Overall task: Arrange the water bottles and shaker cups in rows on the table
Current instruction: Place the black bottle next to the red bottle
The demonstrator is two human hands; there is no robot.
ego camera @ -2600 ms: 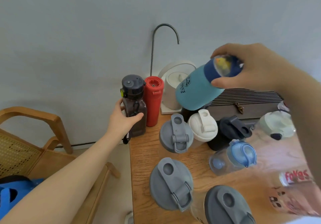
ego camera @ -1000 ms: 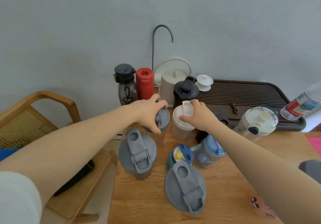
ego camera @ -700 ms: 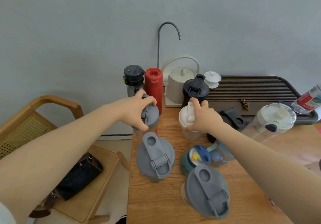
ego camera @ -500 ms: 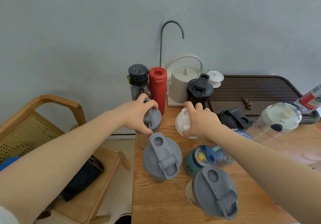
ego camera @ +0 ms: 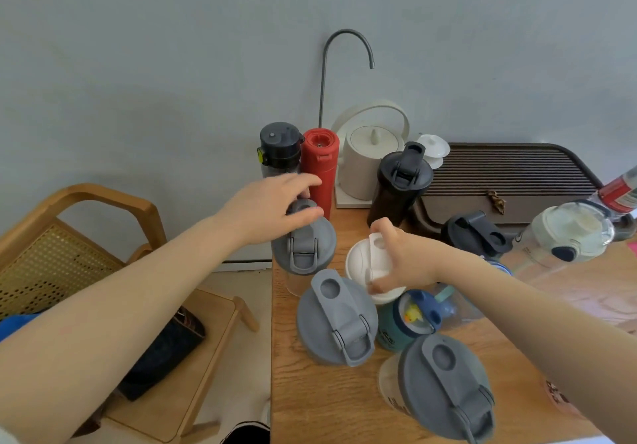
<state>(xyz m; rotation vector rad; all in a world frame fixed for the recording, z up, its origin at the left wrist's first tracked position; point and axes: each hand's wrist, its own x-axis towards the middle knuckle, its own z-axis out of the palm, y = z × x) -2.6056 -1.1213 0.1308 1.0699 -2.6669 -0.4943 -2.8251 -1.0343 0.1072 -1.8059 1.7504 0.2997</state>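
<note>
On the wooden table [ego camera: 310, 405], the left hand [ego camera: 272, 209] loosely touches the grey shaker [ego camera: 303, 247] and the right hand [ego camera: 403, 257] pinches the white cup [ego camera: 362, 264]; next they probably need lining up.

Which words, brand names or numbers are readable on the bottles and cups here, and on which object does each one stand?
None can be read for certain.
Teal bottle: dark print low on its side, too small to read.
Nearest grey-lidded shaker: dark letters on the clear wall, cut off and blurred.
Bottle with red label at the right edge: print too blurred.
Red print at the lower right edge: hidden by the arm.
</note>
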